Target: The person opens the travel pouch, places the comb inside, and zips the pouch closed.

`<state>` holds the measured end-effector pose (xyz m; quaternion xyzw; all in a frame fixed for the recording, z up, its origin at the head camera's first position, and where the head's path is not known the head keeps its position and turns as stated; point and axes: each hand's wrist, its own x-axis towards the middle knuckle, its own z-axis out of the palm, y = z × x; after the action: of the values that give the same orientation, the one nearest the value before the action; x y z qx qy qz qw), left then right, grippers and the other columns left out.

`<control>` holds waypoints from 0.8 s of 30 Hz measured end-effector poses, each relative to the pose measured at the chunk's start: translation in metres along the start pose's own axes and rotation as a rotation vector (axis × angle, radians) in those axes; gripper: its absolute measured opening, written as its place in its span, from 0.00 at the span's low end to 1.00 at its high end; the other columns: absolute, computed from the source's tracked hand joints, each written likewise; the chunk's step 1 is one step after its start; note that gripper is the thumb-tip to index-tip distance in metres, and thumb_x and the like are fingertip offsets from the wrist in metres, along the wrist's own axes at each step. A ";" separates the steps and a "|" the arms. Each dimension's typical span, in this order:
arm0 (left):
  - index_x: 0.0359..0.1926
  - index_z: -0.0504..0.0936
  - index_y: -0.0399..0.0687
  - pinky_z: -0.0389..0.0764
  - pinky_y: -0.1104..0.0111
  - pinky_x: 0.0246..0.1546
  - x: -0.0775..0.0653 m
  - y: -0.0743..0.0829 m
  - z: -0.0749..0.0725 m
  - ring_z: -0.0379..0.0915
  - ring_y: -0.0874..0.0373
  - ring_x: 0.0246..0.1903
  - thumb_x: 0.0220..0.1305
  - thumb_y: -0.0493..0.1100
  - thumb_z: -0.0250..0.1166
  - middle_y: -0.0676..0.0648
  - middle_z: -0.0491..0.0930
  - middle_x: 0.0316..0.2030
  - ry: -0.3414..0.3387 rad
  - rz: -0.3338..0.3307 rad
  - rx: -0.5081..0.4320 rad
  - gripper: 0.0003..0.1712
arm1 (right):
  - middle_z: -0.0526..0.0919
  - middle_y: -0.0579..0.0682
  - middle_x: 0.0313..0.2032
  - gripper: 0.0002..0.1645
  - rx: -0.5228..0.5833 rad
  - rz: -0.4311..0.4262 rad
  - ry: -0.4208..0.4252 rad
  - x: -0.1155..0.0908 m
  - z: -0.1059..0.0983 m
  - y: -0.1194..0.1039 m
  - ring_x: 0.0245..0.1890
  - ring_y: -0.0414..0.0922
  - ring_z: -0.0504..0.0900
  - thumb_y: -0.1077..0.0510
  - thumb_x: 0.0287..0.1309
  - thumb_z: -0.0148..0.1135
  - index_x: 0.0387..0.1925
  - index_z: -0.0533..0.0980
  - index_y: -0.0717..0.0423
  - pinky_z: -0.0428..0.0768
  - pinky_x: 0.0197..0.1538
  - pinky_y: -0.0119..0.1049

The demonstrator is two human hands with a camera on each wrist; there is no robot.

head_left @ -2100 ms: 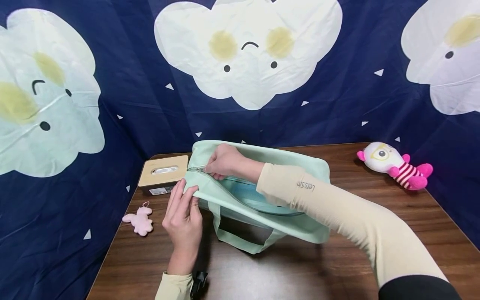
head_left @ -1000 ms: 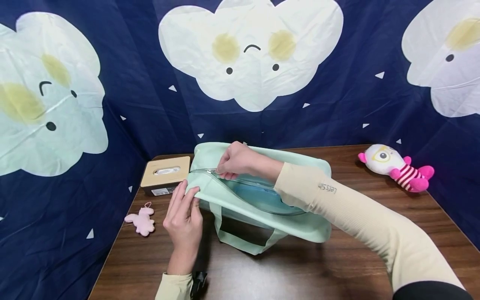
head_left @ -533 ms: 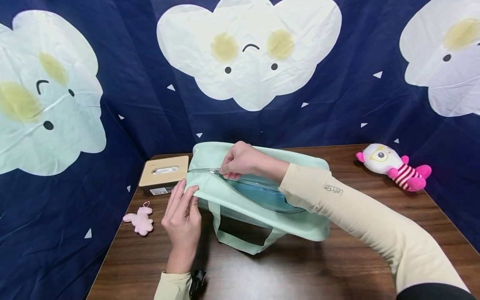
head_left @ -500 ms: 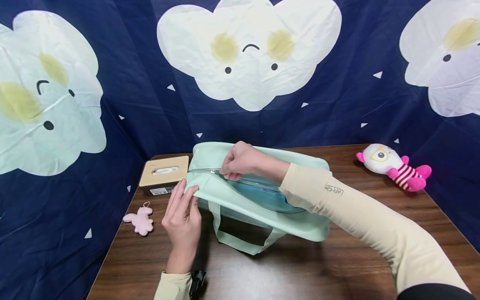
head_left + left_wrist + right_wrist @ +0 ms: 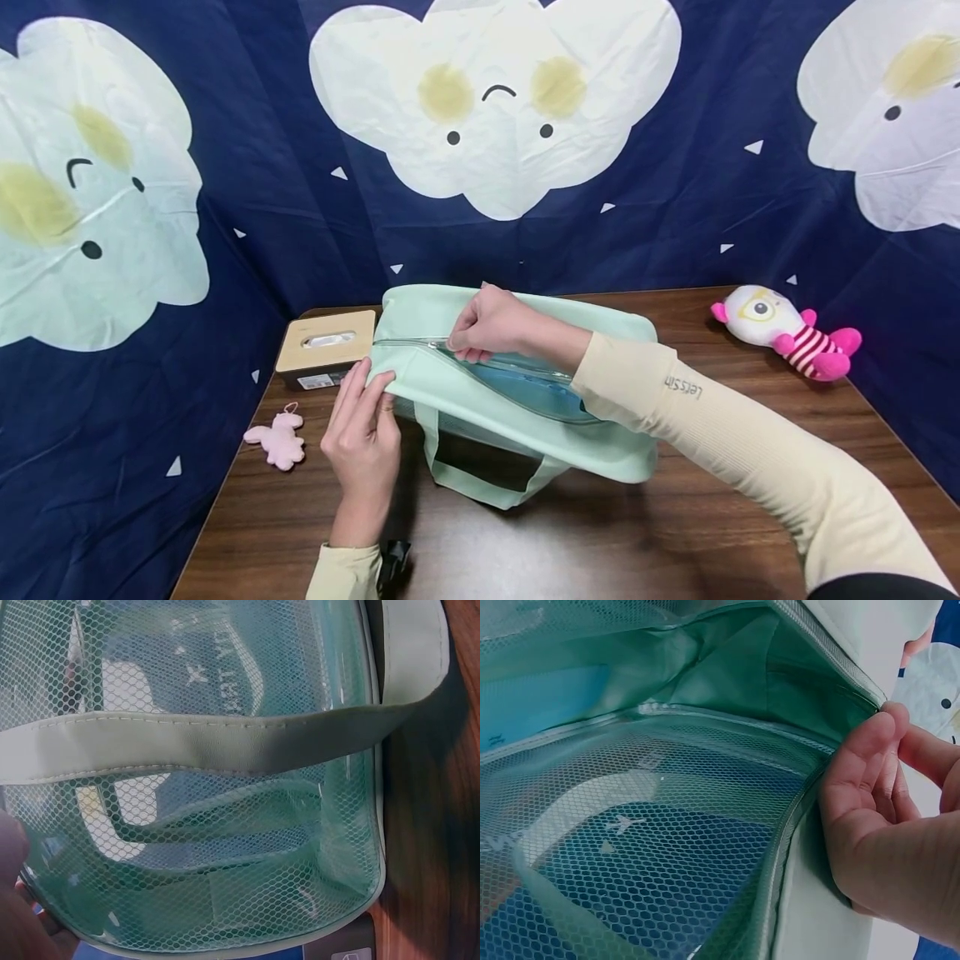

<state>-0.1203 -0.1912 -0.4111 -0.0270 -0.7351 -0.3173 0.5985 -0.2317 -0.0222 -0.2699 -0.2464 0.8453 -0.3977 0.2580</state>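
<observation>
A mint-green bag (image 5: 510, 312) with clear mesh sides lies across the middle of the table, its zipped top partly open. My right hand (image 5: 491, 321) pinches the zipper pull near the bag's left end; the pull itself is hidden by the fingertips. Left of it the zipper (image 5: 405, 342) is joined, and to the right it gapes. My left hand (image 5: 363, 446) holds the bag's left end, fingers over the edge and thumb on the near side. The mesh side (image 5: 225, 847) and strap handle (image 5: 195, 742) fill the left wrist view. Inside the bag shows something blue (image 5: 547, 701).
A wood-topped tissue box (image 5: 337, 325) stands at the bag's left end. Nearer on that side lies a small pink plush charm (image 5: 281, 442). A white and pink striped plush doll (image 5: 810, 342) lies at the back right. Dark blue cloud-printed cloth (image 5: 525, 258) hangs behind the table (image 5: 675, 533).
My right hand has drawn the zipper pull a short way to the right, so the joined stretch is longer. The left hand stays at the bag's left end.
</observation>
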 end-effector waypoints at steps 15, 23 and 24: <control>0.39 0.91 0.38 0.75 0.64 0.67 0.000 -0.002 -0.002 0.83 0.35 0.52 0.53 0.25 0.74 0.36 0.87 0.51 -0.003 0.004 0.002 0.12 | 0.89 0.50 0.26 0.08 -0.014 0.001 0.006 -0.006 -0.001 0.005 0.30 0.48 0.88 0.61 0.65 0.68 0.36 0.88 0.62 0.88 0.37 0.33; 0.39 0.91 0.39 0.75 0.64 0.68 0.000 -0.003 -0.003 0.84 0.37 0.52 0.52 0.25 0.74 0.36 0.87 0.51 0.000 0.010 -0.007 0.13 | 0.89 0.50 0.26 0.08 -0.043 -0.010 -0.007 -0.010 -0.002 0.006 0.32 0.49 0.89 0.61 0.66 0.68 0.35 0.88 0.62 0.88 0.36 0.33; 0.39 0.91 0.39 0.76 0.64 0.67 0.001 -0.003 -0.003 0.84 0.37 0.53 0.52 0.25 0.74 0.36 0.87 0.51 0.000 0.010 -0.008 0.13 | 0.89 0.50 0.26 0.09 -0.047 -0.014 -0.008 -0.010 -0.002 0.006 0.31 0.48 0.89 0.61 0.66 0.68 0.35 0.88 0.62 0.88 0.36 0.33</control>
<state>-0.1192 -0.1956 -0.4117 -0.0331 -0.7336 -0.3173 0.6001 -0.2268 -0.0116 -0.2712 -0.2598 0.8516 -0.3785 0.2529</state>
